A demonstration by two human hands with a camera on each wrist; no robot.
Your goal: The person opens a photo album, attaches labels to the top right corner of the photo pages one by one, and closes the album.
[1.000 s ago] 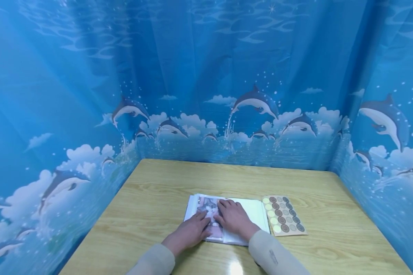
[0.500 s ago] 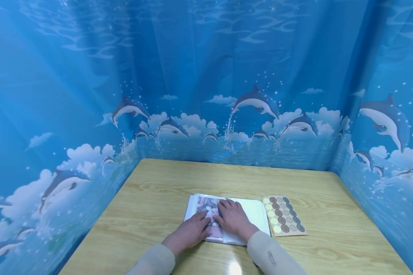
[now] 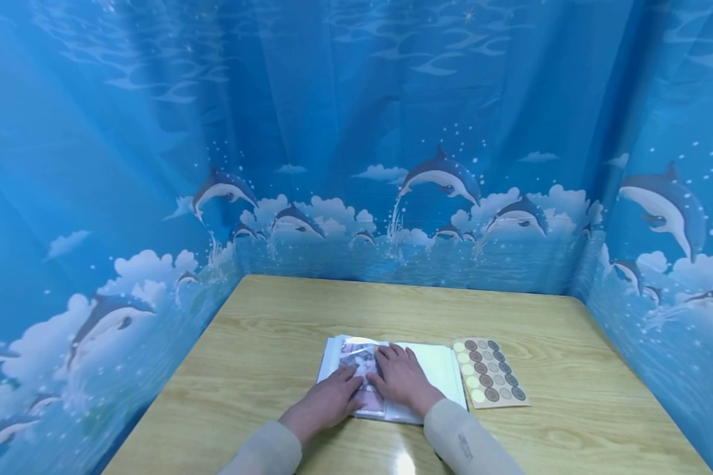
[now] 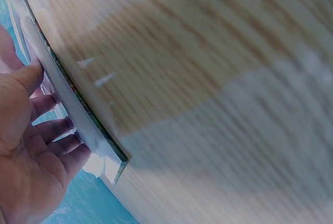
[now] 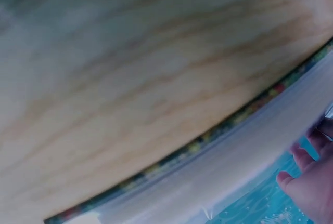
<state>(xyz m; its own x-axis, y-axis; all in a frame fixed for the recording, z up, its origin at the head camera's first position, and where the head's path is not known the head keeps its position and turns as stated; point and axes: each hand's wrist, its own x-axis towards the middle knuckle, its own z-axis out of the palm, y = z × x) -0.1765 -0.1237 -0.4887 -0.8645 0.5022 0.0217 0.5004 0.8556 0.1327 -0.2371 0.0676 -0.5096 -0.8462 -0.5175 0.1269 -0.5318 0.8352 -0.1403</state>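
An open photo album (image 3: pixel 442 364) lies flat on the wooden table, with a pinkish-grey photo (image 3: pixel 356 357) under the clear sleeve of its left page. My left hand (image 3: pixel 328 398) rests on the lower left part of that page, its fingertips on the photo. Around the fold, my right hand (image 3: pixel 403 377) lies palm down, with loosely straight fingers reaching the photo's right edge. In the left wrist view, the fingers of the left hand (image 4: pixel 39 146) touch the page above the album's thick edge. The right wrist view shows only part of the right hand (image 5: pixel 312 177).
Just right of the album lies a tan sheet of round stickers (image 3: pixel 492 373) in rows of yellow, brown and dark grey. A blue dolphin-print curtain (image 3: pixel 356 145) surrounds the back and sides of the wooden table (image 3: pixel 309 303).
A bright glare now shows across the top of the photo sleeve. My right forearm has shifted slightly left, while both hands stay almost in place on the album.
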